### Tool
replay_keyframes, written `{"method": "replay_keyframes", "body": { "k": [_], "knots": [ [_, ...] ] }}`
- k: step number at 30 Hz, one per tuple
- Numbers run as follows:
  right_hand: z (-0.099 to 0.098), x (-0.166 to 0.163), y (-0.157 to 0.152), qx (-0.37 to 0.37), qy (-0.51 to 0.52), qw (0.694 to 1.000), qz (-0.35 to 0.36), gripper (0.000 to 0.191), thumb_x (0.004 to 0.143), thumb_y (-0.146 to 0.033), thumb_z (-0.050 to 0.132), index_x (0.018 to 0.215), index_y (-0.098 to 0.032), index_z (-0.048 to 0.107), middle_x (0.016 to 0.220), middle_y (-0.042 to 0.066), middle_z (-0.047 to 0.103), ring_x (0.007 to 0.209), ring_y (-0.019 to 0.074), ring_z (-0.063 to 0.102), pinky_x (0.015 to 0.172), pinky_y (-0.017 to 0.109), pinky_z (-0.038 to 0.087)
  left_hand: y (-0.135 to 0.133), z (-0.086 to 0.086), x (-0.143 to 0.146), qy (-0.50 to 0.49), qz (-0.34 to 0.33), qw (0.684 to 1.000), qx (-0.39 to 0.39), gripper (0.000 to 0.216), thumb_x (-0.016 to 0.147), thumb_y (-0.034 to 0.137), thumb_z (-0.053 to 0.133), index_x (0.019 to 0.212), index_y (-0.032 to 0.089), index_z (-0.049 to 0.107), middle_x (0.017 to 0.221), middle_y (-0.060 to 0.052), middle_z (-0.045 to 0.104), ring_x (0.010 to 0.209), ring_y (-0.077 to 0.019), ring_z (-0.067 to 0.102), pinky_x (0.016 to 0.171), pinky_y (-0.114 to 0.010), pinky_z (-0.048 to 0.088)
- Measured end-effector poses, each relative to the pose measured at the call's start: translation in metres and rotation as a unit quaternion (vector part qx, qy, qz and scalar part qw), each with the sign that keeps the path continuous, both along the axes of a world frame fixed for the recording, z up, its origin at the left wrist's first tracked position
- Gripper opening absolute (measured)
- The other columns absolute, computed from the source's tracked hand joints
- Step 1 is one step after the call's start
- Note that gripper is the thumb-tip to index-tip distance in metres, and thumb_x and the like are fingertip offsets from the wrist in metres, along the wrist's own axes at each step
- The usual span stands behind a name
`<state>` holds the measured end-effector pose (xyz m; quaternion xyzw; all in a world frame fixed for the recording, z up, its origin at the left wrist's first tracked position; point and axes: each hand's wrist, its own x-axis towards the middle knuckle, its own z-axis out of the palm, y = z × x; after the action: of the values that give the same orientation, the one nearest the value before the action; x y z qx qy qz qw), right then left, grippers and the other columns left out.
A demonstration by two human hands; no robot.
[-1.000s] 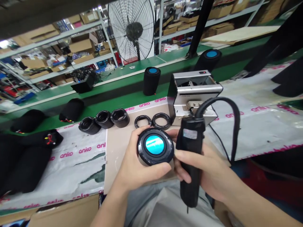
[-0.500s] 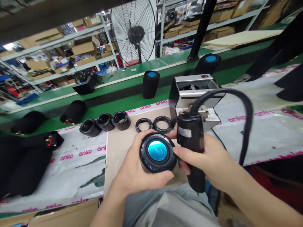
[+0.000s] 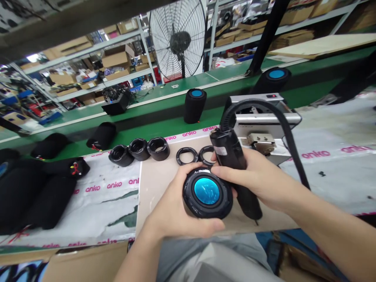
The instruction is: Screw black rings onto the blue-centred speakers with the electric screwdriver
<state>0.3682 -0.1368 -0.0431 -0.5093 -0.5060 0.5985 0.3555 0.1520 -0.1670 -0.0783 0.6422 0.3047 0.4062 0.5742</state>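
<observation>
My left hand [image 3: 173, 209] is wrapped round a black cylindrical speaker [image 3: 206, 191], whose shiny blue disc faces up toward me. My right hand [image 3: 261, 178] grips a black electric screwdriver [image 3: 227, 150], its cable end up and its thin bit pointing down, away from the speaker. The right thumb and fingertips also touch the speaker's far right rim. Just beyond the hands lie two black rings [image 3: 187, 156] on the beige board, one partly covered by the right fingers. Three black cup-shaped housings [image 3: 158, 149] stand in a row to their left.
A metal screw-feeder machine [image 3: 258, 125] stands at the right behind the screwdriver, whose cable arches over it. Black speaker bodies [image 3: 194, 105] stand on the green bench further back. More black fabric-covered bodies [image 3: 55, 196] with red wires lie at the left. A large fan [image 3: 179, 42] stands behind.
The screwdriver has tilted, its lower end swinging right and toward the board. The speaker stays in the left hand, slightly turned. The whole view has shifted, so the bench appears further right.
</observation>
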Motion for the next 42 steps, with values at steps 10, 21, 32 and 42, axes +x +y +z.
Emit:
{"method": "replay_keyframes", "body": {
  "k": [10, 21, 32, 42],
  "knots": [
    [0.011, -0.01, 0.001, 0.068, -0.08, 0.994, -0.015, 0.054, 0.07, -0.056, 0.079, 0.105, -0.018, 0.063, 0.088, 0.005, 0.069, 0.059, 0.0136, 0.061, 0.045, 0.024, 0.05, -0.023, 0.01, -0.003, 0.238, 0.1, 0.953, 0.157, 0.139, 0.078, 0.035, 0.094, 0.177, 0.041, -0.004, 0.184, -0.014, 0.03, 0.169, -0.0483, 0.034, 0.132, -0.071, 0.041],
    [0.011, -0.01, -0.008, 0.141, -0.14, 0.978, -0.068, 0.047, 0.072, -0.058, 0.071, 0.094, -0.017, 0.069, 0.089, 0.007, 0.072, 0.076, 0.0156, 0.066, 0.063, 0.024, 0.058, -0.021, 0.017, -0.013, 0.255, 0.048, 0.953, 0.156, 0.163, 0.06, 0.072, 0.1, 0.174, 0.053, -0.015, 0.19, -0.008, 0.007, 0.171, -0.0519, 0.014, 0.129, -0.083, 0.032],
    [0.003, -0.013, -0.006, 0.149, -0.119, 0.978, -0.089, 0.05, 0.074, -0.061, 0.074, 0.097, -0.017, 0.069, 0.092, 0.007, 0.074, 0.075, 0.0168, 0.068, 0.064, 0.026, 0.059, -0.04, -0.019, 0.024, -0.104, 0.238, 0.965, -0.045, 0.046, 0.116, 0.046, 0.046, 0.157, 0.035, 0.063, 0.166, -0.003, 0.063, 0.161, -0.0271, 0.052, 0.136, -0.045, 0.041],
    [0.001, -0.012, -0.01, 0.123, -0.103, 0.984, -0.082, 0.052, 0.075, -0.063, 0.074, 0.1, -0.018, 0.067, 0.095, 0.008, 0.074, 0.079, 0.0183, 0.071, 0.062, 0.026, 0.059, -0.032, -0.018, 0.012, -0.133, 0.18, 0.969, -0.105, 0.068, 0.108, 0.065, 0.055, 0.167, 0.033, 0.046, 0.165, -0.011, 0.062, 0.156, -0.036, 0.058, 0.129, -0.055, 0.05]
  ]
}}
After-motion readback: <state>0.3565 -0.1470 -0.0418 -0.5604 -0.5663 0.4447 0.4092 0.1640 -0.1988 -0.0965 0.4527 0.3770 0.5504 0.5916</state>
